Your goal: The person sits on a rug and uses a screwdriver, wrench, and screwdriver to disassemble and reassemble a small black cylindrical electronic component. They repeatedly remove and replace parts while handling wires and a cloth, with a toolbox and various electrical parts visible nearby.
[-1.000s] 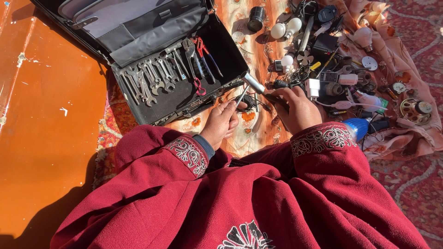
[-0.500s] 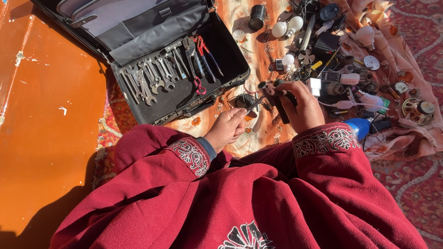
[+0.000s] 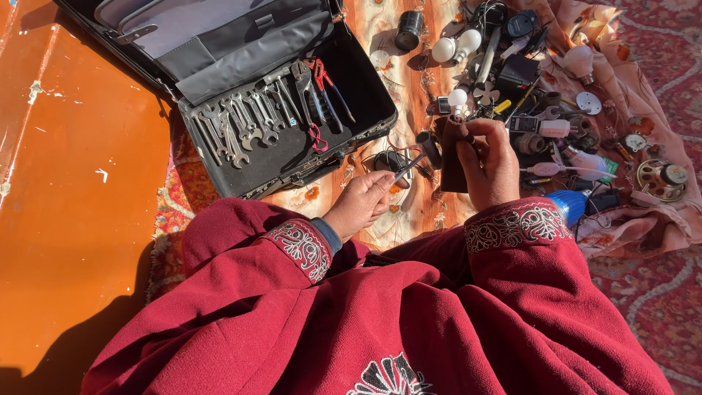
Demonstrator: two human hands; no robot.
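Right hand (image 3: 488, 162), raised since the earlier frame, now clamped on a dark holder (image 3: 452, 157) with small white bulb (image 3: 458, 97) upright at centre frame for access; left hand (image 3: 363, 201) pinches a thin metal tool (image 3: 408, 167) angled toward it, open tool case (image 3: 292, 157) upper left within reach.

Hard sunlight falls across a glossy orange floor (image 3: 73, 219) on the left, casting sharp shadows. A red patterned carpet (image 3: 658, 307) covers the right side.
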